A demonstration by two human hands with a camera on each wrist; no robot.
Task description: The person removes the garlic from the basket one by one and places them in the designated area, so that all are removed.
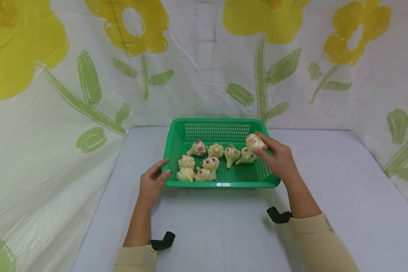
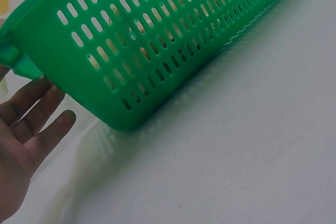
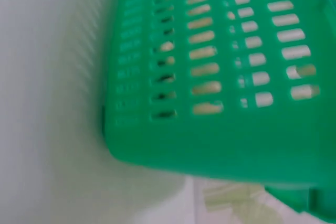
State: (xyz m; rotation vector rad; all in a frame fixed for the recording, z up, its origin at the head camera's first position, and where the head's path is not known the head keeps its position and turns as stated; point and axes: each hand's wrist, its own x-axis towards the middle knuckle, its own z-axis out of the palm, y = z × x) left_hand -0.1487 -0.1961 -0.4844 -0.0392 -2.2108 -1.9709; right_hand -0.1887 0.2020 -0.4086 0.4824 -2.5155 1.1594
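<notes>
A green plastic basket (image 1: 224, 184) with slotted walls stands on the table, several garlic bulbs (image 1: 210, 163) lying inside it, mostly toward its left half. My right hand (image 1: 278, 156) pinches one garlic bulb (image 1: 255, 141) between thumb and fingers, above the basket's right end. Another bulb (image 1: 246, 155) lies just below the held one. At the basket's left end, my left hand (image 1: 153, 182) grips the rim with thumb and fingers. The left wrist view shows the fingers of that hand (image 2: 26, 135) against the basket's end wall (image 2: 68, 66). The right hand is out of sight in the right wrist view.
A white cloth covers the table (image 1: 204, 226). Behind and beside it hangs a pale curtain (image 1: 197, 83) printed with yellow flowers and green leaves. Black curved pieces (image 1: 163, 241) sit at both wrists, by the beige sleeves (image 1: 136, 258).
</notes>
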